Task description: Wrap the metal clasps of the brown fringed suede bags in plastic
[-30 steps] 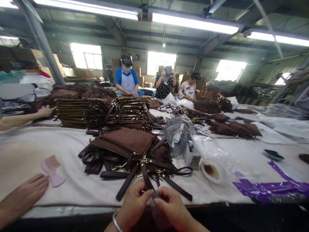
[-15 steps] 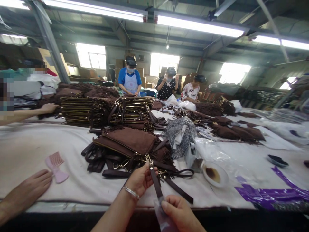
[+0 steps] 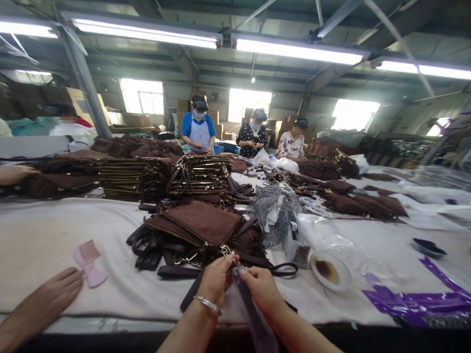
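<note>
My left hand, with a silver bangle at the wrist, pinches the top of a dark brown wrist strap just below its gold clasp. Close beside it, my right hand grips a clear plastic sleeve that covers the strap and hangs down toward the table edge. The clasp joins the corner of a brown fringed pouch, which lies on a small pile of similar pouches. Loops of other dark straps stick out at the pile's left.
Behind stand stacks of zipped pouches. To the right are a patterned cloth, a bowl with brown residue and purple plastic. Another person's hand rests beside a pink comb. Co-workers stand across the table.
My right hand has moved up with the plastic sleeve, which now covers the strap almost to the clasp. At far left, another person's hand has drawn back leftward beside brown pouches.
</note>
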